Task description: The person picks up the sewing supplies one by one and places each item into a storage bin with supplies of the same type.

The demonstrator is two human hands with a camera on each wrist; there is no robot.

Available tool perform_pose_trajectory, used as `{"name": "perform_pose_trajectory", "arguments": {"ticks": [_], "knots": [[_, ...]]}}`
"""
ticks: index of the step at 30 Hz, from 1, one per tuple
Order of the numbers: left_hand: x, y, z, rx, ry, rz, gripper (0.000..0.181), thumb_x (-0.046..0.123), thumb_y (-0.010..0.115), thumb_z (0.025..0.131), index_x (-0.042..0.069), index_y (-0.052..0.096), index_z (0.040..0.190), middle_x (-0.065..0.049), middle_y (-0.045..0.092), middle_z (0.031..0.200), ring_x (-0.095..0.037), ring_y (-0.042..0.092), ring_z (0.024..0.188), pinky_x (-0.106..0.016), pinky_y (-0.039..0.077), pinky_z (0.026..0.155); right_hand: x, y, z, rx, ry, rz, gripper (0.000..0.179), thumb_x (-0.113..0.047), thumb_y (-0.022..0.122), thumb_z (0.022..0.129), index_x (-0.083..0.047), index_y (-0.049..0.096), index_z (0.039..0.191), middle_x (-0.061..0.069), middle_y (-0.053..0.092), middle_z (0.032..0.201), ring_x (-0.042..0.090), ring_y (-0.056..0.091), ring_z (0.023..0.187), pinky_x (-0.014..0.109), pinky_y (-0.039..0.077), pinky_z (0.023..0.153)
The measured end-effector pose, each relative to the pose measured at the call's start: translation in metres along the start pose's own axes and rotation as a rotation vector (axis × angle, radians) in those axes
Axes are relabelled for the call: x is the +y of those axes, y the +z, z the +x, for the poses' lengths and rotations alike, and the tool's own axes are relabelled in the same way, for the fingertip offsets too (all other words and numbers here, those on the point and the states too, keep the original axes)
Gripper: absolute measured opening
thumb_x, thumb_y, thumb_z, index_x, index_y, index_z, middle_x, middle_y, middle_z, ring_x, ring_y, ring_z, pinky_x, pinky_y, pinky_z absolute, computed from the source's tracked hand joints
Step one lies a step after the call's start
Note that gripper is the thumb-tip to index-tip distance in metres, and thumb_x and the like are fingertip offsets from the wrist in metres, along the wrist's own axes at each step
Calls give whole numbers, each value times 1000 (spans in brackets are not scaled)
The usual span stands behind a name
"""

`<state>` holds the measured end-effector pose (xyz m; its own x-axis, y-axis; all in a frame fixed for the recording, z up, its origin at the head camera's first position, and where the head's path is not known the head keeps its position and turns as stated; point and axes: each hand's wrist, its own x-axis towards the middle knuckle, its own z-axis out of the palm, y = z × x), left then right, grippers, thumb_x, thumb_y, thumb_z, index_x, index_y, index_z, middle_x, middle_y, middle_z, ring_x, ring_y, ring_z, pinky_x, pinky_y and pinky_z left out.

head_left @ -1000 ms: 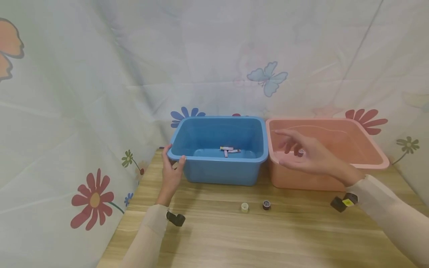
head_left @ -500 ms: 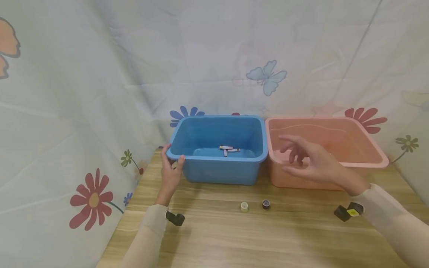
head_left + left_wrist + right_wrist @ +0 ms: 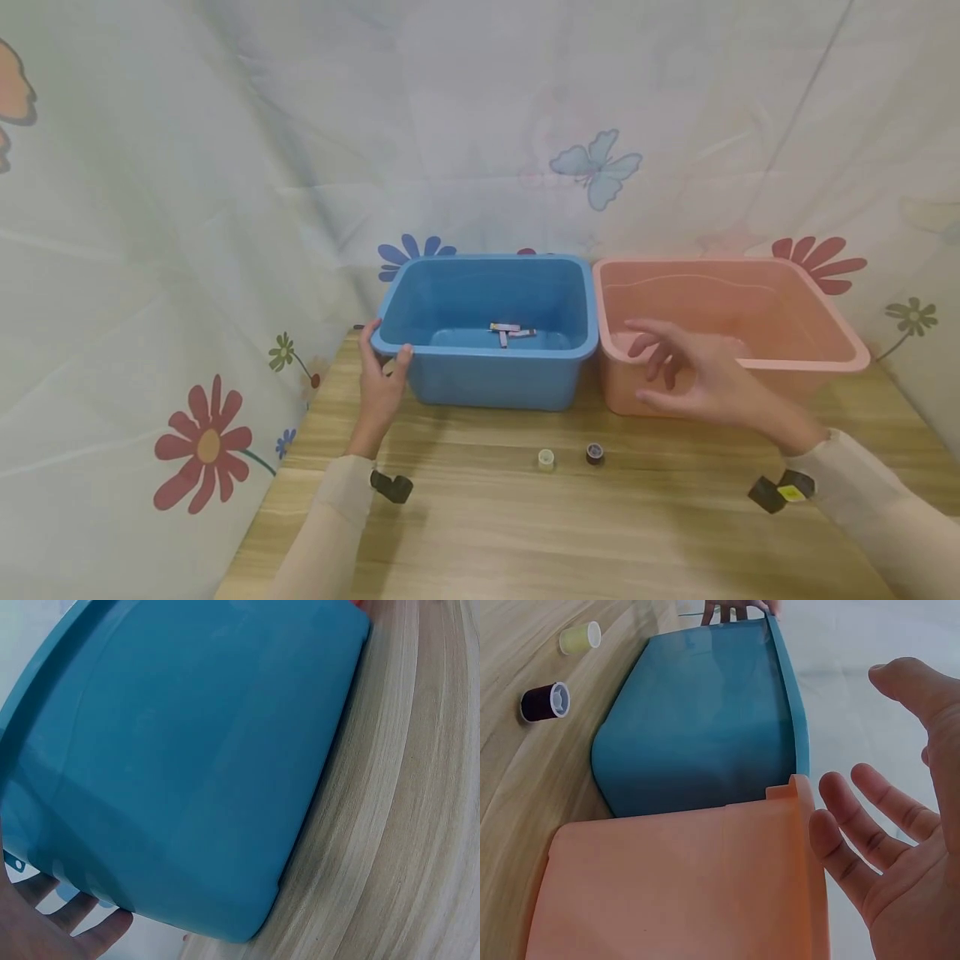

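Note:
At the left front corner of the blue plastic bin (image 3: 495, 379), my left hand (image 3: 382, 387) grips the rim, thumb on the front and fingers round the side. My right hand (image 3: 701, 375) hovers at the front rim of the pink bin (image 3: 825, 364), fingers loosely bent and apart, holding nothing. On the table in front of the bins stand a pale yellow thread spool (image 3: 546, 460) and a dark thread spool (image 3: 595, 453). Several small, slim, white-labelled pieces (image 3: 505, 327) lie in the blue bin. Part of the pink bin's inside is hidden by its front wall and my right hand.
Both bins stand side by side at the back of the wood-grain table (image 3: 480, 533). Behind them hangs a pale curtain (image 3: 480, 133) printed with flowers and butterflies. A small black camera sits on each wrist.
A small dark spool, visible below my right fingers over the pink bin a second ago, is out of sight now. My right hand has drawn slightly back and lower; the left keeps its grip.

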<state>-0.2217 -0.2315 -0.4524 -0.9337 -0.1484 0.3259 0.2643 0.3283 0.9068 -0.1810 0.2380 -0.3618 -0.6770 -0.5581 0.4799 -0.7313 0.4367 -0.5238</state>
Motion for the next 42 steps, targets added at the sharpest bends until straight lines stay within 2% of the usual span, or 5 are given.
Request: {"name": "perform_pose_trajectory", "arguments": {"ticks": [4, 11, 23, 33, 42], "knots": [[0, 0, 1, -7, 0, -7, 72, 36, 61, 102, 24, 20, 160, -13, 31, 163, -39, 42, 139, -64, 37, 108, 0, 2, -2, -4, 30, -3, 93, -13, 93, 74, -26, 46, 153, -4, 66, 114, 8, 65, 82, 29, 57, 64], [44, -1, -10, -31, -5, -5, 72, 27, 59, 103, 6, 18, 159, -26, 30, 160, -47, 41, 138, -63, 39, 107, 0, 5, -7, -19, 55, 3, 92, -14, 94, 74, -26, 46, 152, -5, 66, 117, 8, 68, 88, 31, 59, 70], [44, -1, -11, -36, -9, -9, 72, 27, 59, 104, 6, 18, 159, -25, 28, 161, -48, 40, 139, -63, 37, 108, -3, 11, -20, -68, 92, 148, 89, -13, 89, 81, -23, 42, 156, 3, 68, 124, 18, 72, 97, 37, 61, 76], [39, 0, -10, -24, -30, -15, 72, 31, 57, 103, 12, 17, 160, -22, 28, 163, -49, 39, 140, -67, 34, 109, 6, 29, -38, -66, 105, 149, 81, -13, 90, 80, -11, 49, 149, 3, 70, 114, 20, 71, 95, 36, 60, 78], [10, -2, -1, -23, -49, -14, 74, 32, 61, 103, 17, 18, 161, -19, 28, 163, -42, 41, 139, -62, 39, 107, 14, 46, -47, -92, 85, 152, 81, -14, 90, 79, -9, 49, 149, -1, 68, 123, 21, 69, 101, 38, 60, 81]]}}
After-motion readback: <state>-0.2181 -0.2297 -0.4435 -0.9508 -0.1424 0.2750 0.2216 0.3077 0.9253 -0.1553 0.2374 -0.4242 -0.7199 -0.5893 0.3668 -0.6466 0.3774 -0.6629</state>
